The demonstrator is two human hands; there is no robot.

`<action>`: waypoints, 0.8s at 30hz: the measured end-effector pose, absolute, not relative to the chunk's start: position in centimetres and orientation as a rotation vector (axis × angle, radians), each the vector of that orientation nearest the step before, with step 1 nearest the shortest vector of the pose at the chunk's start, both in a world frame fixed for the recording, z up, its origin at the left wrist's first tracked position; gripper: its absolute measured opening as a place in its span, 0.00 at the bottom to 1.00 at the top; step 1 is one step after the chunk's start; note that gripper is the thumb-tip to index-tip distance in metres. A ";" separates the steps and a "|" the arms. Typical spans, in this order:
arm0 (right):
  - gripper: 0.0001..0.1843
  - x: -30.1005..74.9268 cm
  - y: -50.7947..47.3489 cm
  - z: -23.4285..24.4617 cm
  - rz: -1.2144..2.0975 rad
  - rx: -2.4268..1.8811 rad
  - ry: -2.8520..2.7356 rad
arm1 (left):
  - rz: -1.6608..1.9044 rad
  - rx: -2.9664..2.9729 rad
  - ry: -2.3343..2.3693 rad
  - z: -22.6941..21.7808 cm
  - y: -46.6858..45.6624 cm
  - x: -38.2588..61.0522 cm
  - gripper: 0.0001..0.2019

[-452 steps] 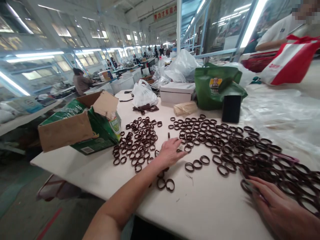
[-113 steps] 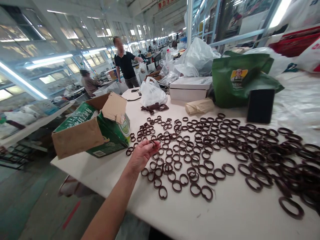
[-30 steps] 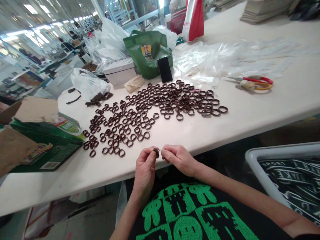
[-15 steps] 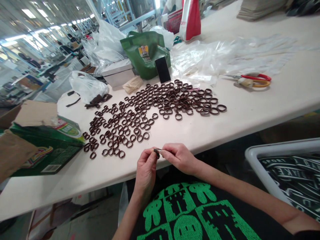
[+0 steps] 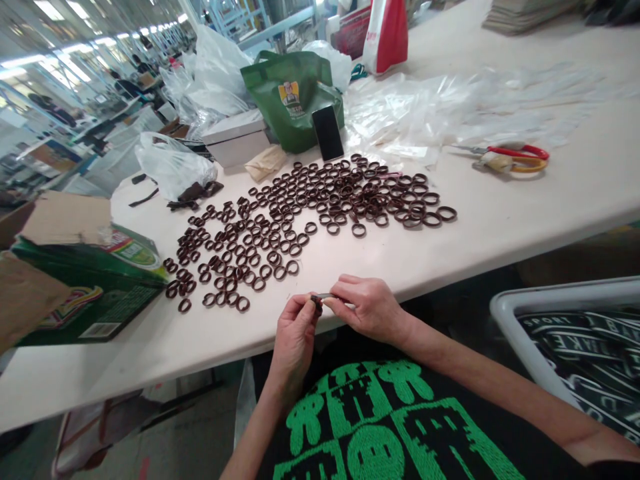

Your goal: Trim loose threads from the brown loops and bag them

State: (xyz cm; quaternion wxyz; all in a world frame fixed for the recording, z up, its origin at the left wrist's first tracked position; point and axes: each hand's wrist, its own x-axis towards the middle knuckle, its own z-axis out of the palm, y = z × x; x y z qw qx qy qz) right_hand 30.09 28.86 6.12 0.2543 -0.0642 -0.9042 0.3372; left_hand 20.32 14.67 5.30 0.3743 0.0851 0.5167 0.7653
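Note:
Close to the table's near edge, my left hand pinches a small dark brown ring between thumb and fingertips. My right hand is closed around a slim grey metal tool, whose tip meets the ring; most of it is hidden by the fingers, so its exact kind does not show. Beyond my hands, many similar dark brown rings lie spread across the table, some heaped toward the right.
The pale table carries red-and-orange-handled scissors, clear plastic bags, a phone leaning on a green bag, and an open green carton at left. A grey-rimmed bin of dark printed pieces stands at right.
My right hand has drawn slightly right and up from the left, showing more of the metal tool. My left hand still pinches the ring. The view has shifted a little.

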 end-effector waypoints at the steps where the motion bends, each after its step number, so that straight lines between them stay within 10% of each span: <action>1: 0.20 30.1 28.9 6.1 0.976 -0.181 -2.438 | 1.956 0.210 1.315 5.3 14.7 20.3 0.08; 10: 0.17 30.0 29.1 6.5 1.388 -0.274 -2.393 | 1.890 0.459 1.624 5.5 14.0 19.9 0.06; 24: 0.18 30.2 29.0 6.4 0.952 -0.228 -2.600 | 1.680 0.828 2.008 6.6 13.5 19.6 0.03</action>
